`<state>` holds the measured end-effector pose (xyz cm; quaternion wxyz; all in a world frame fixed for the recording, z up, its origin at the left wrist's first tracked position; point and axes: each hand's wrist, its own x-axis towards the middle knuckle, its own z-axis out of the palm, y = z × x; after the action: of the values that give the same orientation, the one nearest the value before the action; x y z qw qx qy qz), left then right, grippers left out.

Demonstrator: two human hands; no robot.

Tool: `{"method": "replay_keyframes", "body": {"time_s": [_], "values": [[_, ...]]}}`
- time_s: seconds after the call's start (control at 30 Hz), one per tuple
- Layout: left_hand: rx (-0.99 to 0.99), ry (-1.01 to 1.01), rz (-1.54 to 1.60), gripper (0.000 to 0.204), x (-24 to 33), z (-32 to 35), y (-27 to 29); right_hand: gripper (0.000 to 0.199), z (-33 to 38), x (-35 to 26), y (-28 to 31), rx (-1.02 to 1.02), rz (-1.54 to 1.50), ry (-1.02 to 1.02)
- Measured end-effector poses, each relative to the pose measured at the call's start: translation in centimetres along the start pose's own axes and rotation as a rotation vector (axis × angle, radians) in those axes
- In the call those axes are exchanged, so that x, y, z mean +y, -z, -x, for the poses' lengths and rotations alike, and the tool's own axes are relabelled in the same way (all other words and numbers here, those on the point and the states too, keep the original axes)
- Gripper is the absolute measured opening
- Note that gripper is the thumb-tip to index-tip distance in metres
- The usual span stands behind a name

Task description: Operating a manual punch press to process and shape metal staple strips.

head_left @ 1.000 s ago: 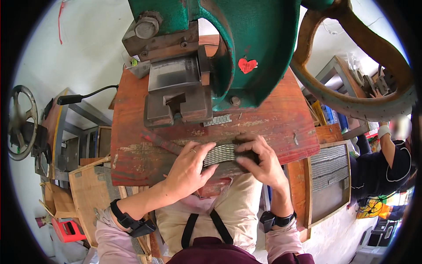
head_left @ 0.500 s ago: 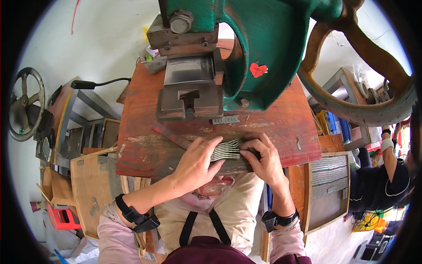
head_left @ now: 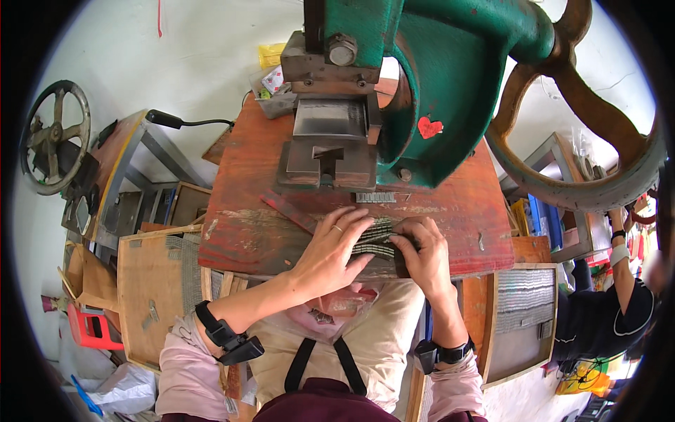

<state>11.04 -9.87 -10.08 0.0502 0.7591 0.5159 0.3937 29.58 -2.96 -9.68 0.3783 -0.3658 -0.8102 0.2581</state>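
A stack of thin, toothed grey metal strips [head_left: 378,238] lies between my two hands over the front edge of the red-brown worktable [head_left: 450,218]. My left hand [head_left: 329,246] grips the strips from the left, its thumb below and its fingers above. At the right end, my right hand [head_left: 425,254] pinches them between thumb and bent fingers; its palm side is partly hidden. A short toothed metal piece [head_left: 375,197] lies on the table just beyond, at the foot of a green hand press [head_left: 450,91]. A flat red bar [head_left: 288,212] rests left of the strips.
The press's heavy handwheel [head_left: 598,190] reaches over the right side. Wooden trays of metal strips stand at left [head_left: 151,281] and right [head_left: 524,309] of my legs. A clear plastic bag [head_left: 330,313] lies on my lap. Another person's arm [head_left: 621,278] shows at far right.
My fingers have shifted on the strips; their right ends were fanned apart and now sit differently under my right fingers. The whole view has swung slightly, moving the press rightward and down in the picture.
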Motion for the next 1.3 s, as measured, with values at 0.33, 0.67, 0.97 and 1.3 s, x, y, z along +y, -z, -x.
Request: {"method": "replay_keyframes", "body": {"time_s": [0.33,0.67,0.97,1.3], "values": [[-0.125,0.709,1.317,0.019,1.9,-0.2,1.9,0.012,0.2,-4.2,2.0,-0.165,-0.720,-0.482],[0.046,0.782,0.978,0.026,4.3,2.0,3.8,0.014,0.1,-6.9,1.4,-0.300,-0.221,-0.152],[0.149,0.601,0.686,0.033,3.6,3.5,2.9,0.007,0.6,-7.5,-0.7,-0.184,0.098,0.224],[0.162,0.497,0.383,0.032,3.5,4.2,2.1,0.011,0.4,-6.4,-0.3,-0.290,0.143,0.341]]}}
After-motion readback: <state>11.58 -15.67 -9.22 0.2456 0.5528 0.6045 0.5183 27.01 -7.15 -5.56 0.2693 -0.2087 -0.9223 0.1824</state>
